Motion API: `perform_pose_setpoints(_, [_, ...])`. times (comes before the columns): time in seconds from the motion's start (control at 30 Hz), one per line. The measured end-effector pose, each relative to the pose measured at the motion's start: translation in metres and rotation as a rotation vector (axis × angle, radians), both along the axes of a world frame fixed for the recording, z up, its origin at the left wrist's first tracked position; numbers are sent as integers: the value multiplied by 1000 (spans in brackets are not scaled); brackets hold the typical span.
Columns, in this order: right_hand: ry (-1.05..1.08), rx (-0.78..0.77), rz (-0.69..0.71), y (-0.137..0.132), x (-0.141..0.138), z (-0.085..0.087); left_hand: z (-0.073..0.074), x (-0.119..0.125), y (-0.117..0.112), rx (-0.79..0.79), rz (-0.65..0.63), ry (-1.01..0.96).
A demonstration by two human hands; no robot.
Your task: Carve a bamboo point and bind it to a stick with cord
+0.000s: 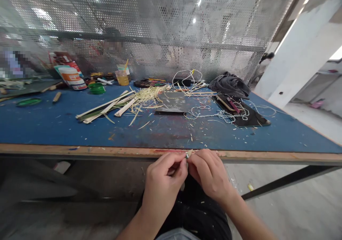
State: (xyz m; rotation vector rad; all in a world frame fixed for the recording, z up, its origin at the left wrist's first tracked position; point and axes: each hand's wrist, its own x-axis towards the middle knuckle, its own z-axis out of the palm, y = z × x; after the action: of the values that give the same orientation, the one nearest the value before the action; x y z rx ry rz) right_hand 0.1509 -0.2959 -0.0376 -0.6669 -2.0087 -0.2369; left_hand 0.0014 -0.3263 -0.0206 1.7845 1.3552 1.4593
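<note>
My left hand (163, 174) and my right hand (210, 172) meet at the table's front edge, above my lap. Fingertips of both are pinched together around a small pale pointed sliver (190, 152), which looks like a piece of wood or bamboo. A tiny whitish and dark bit shows where the left thumb and finger press on it. The fingers hide most of the piece. On the blue table (128, 135) beyond lie a dark flat plate (173, 103), split pale strips (107, 108) and a heap of thin shavings (149, 95).
Twisted cord (205, 115) trails toward a black board (252, 115) with a phone-like object on it. A dark cloth (229, 84) is bunched behind. To the left stand a white-and-orange tub (72, 78), a green lid (29, 102) and a cup of yellowish liquid (122, 77). Perforated metal (160, 22) closes the back.
</note>
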Motion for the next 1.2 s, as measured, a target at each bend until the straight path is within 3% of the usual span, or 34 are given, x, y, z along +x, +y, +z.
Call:
perform_pose_setpoints(0.17, [142, -131, 43, -4, -5, -5, -3, -1, 2, -255, -156, -327])
perform_pose_setpoints(0.33, [289, -333, 90, -14, -9, 1, 2, -4, 2, -449, -271, -511])
perform_pose_setpoints(0.47, [423, -537, 213, -19, -9, 2, 7, -4, 0, -498, -336, -612])
perform_pose_setpoints(0.63, [555, -650, 312, -24, -11, 0, 8, -4, -5, -439, -358, -619])
perform_pose_setpoints(0.83, [559, -619, 313, -30, -13, 0, 9, -3, -13, -83, -147, -216])
perform_pose_setpoints(0.93, [505, -554, 258, -33, -12, 1, 13, -4, -15, -6, -102, -72])
perform_pose_setpoints(1.07, [437, -447, 182, -37, -15, 5, 16, -2, -14, 5, -71, -107])
perform_pose_setpoints(1.2, [470, -192, 76, -39, -21, 7, 12, 2, -13, -31, -105, -246])
